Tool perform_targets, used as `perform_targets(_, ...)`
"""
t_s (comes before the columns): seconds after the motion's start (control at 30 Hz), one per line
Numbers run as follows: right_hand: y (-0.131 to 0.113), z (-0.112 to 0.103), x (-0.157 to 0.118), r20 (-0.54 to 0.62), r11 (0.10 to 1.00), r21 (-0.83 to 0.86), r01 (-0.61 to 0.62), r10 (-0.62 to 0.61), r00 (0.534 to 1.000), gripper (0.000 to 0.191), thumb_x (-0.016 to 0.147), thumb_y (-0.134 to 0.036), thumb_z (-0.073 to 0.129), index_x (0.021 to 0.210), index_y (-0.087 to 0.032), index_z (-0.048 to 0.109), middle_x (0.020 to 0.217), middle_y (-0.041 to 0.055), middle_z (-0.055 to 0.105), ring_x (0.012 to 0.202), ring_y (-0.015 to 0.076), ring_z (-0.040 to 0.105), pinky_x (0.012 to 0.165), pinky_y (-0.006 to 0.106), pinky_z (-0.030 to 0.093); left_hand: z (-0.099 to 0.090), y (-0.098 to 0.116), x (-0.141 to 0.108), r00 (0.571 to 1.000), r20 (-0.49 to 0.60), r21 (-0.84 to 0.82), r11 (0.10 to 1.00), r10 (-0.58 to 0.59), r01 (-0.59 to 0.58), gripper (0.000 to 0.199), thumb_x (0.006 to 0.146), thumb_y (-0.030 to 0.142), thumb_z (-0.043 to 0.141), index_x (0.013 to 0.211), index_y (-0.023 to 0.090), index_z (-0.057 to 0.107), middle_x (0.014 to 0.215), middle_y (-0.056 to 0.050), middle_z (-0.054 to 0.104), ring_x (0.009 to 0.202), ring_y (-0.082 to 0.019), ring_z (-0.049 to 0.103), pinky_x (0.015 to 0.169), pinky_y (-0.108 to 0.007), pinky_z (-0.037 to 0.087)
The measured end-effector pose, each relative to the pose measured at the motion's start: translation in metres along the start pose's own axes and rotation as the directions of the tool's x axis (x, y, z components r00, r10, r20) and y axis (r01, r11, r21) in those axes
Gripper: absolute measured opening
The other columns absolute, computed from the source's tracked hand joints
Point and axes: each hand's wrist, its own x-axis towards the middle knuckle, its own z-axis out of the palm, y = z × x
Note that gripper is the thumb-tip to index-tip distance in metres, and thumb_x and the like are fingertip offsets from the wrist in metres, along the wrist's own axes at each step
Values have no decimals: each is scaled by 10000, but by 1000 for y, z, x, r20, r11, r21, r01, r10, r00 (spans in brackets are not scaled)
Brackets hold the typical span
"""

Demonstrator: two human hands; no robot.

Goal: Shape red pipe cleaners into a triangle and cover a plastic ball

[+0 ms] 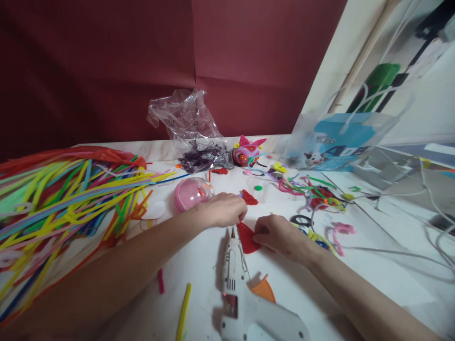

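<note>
A red, roughly triangular fuzzy piece (pixel 248 238) is between my hands, just right of the nozzle of a white glue gun (pixel 233 270) lying on the table. My left hand (pixel 227 209) is closed at the piece's upper tip, its fingertips pressed together. On the piece's right edge, my right hand (pixel 272 233) pinches with thumb and fingers. A smaller red piece (pixel 249 198) rests beyond my left hand. Beside my left wrist sits a pink and clear plastic ball (pixel 192 193). An orange curved piece (pixel 263 289) lies under the glue gun's right side.
Many coloured pipe cleaners (pixel 81 194) cover the left side. At the back are a clear plastic bag (pixel 188 116) and a pink decorated figure (pixel 247 152). A blue-white bag (pixel 337 142), loose scraps and white cables stand or lie on the right.
</note>
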Motion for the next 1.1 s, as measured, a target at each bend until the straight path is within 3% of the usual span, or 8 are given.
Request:
perform_targets(0.77, 1, 1, 1, -2, 1000, 31, 0, 0, 1000, 129, 758, 2, 613, 700, -112, 623, 600, -8, 542, 531, 105, 483, 447, 157, 257, 4, 2, 1, 1000, -17, 35, 999, 10, -9, 219, 648, 89, 479, 701, 205, 657, 730, -42, 658, 666, -179, 593, 556, -257, 378)
perform_targets(0.97, 6, -1, 1, 23, 984, 179, 14, -18, 1000, 133, 756, 2, 602, 667, -97, 596, 540, -15, 508, 477, 88, 435, 416, 146, 253, 2, 3, 1, 998, -59, 65, 998, 23, -19, 215, 680, 93, 482, 698, 207, 663, 733, -42, 650, 707, -172, 584, 625, -259, 397)
perform_targets(1.1, 19, -8, 3, 38, 919, 388, 67, -89, 995, 201, 812, -215, 554, 648, -99, 548, 505, -10, 474, 419, 83, 395, 372, 140, 259, -8, 5, -1, 993, -113, 93, 995, 41, -31, 202, 712, 101, 488, 735, 205, 660, 778, -42, 640, 775, -169, 570, 691, -264, 392)
